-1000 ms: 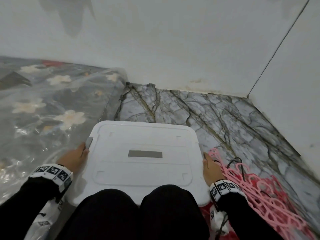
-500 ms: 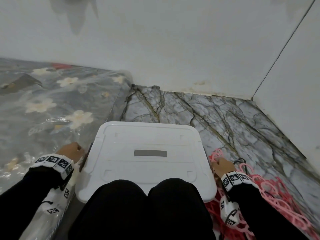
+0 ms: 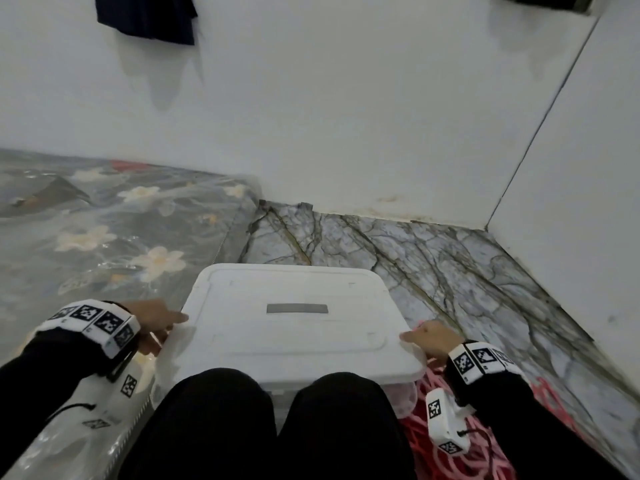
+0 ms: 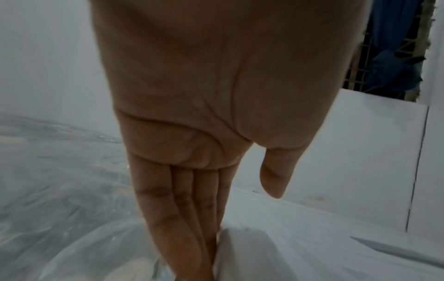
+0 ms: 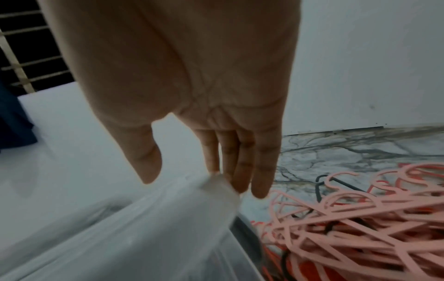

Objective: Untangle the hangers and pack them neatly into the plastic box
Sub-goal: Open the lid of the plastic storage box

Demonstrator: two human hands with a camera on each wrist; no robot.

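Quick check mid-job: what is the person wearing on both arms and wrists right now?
Both arms wear black long sleeves. The left hand and right hand are bare. Each wrist carries a white band printed with black square tag markers; a white boxy camera unit with similar tags and thin black cords hangs under each wrist.

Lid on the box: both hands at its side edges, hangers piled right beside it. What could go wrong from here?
1. The lid is held only at its edges: left hand and right hand show straight fingers, so the grip may slip.
2. The pink hangers lie tangled against the box's right side; the lifted lid or the right wrist could snag them.
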